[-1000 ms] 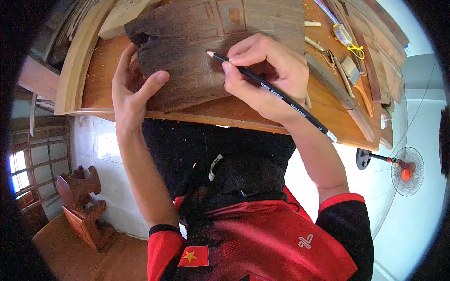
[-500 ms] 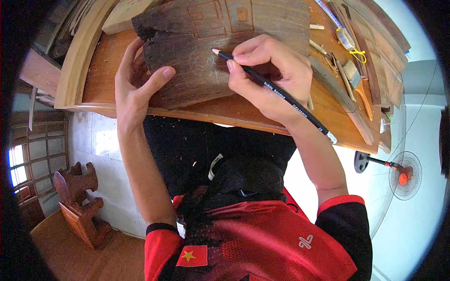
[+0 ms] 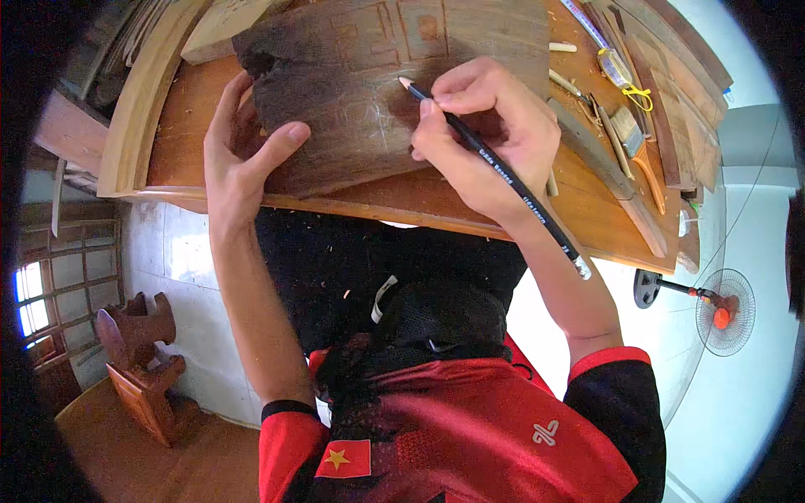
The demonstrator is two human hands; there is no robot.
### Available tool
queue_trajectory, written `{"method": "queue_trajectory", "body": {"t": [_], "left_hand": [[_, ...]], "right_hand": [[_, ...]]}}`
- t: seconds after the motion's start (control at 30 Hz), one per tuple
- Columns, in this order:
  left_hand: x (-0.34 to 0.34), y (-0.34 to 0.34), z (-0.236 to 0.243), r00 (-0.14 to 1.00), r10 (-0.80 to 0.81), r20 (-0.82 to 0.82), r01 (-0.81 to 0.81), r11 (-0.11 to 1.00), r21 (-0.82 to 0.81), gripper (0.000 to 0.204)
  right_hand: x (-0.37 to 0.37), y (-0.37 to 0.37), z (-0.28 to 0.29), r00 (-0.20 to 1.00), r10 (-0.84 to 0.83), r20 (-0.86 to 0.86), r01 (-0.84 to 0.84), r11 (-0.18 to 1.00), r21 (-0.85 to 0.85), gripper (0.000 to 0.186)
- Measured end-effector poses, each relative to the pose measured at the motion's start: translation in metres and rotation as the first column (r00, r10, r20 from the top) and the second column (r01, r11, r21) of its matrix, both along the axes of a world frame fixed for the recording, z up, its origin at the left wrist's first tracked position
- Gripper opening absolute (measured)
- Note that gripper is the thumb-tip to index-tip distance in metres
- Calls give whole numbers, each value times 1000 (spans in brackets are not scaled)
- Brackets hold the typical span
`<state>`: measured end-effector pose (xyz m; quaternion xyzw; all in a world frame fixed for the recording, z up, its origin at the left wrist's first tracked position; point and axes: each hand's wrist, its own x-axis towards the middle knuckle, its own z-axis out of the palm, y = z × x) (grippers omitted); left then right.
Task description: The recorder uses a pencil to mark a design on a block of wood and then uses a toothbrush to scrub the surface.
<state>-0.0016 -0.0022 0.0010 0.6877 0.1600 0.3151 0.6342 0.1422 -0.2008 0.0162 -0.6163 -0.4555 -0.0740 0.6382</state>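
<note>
A dark weathered wooden board (image 3: pixel 335 151) lies on the orange-brown table (image 3: pixel 180 126), with reddish carved rectangles at its top and faint pale sketched lines in the middle. My left hand (image 3: pixel 247 163) grips the board's left edge, thumb on the top face, fingers curled round behind. My right hand (image 3: pixel 495 142) holds a long black pencil (image 3: pixel 545 218), its pale pointed tip on or just over the board right of the sketched lines; I cannot tell whether it touches. Right of the board lie a chisel-like tool (image 3: pixel 568 82), a brush with an orange handle (image 3: pixel 646 168) and a long greyish wooden bar (image 3: pixel 646 226).
Wooden planks (image 3: pixel 688 92) line the table's right side; pale lumber (image 3: pixel 142 126) borders its left. A tape measure (image 3: pixel 616 69) with yellow strap lies at the back right. A wooden chair (image 3: pixel 142 386) stands lower left, a standing fan (image 3: pixel 723 312) at right.
My right hand and the pencil tip have moved right and slightly up across the board. The board and my left hand shifted a little right in the picture over the last second.
</note>
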Motion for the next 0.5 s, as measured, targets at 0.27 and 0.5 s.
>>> {"method": "queue_trajectory", "body": {"t": [0.27,0.5], "left_hand": [[-3,-3,2,1000,10,15,-10,1000,-18,88],[-2,0,-4,999,10,53,-9,1000,-18,87]], "right_hand": [[1,1,4,983,78,166,-80,997,6,22],[3,-3,5,974,74,216,-70,997,-27,24]]}}
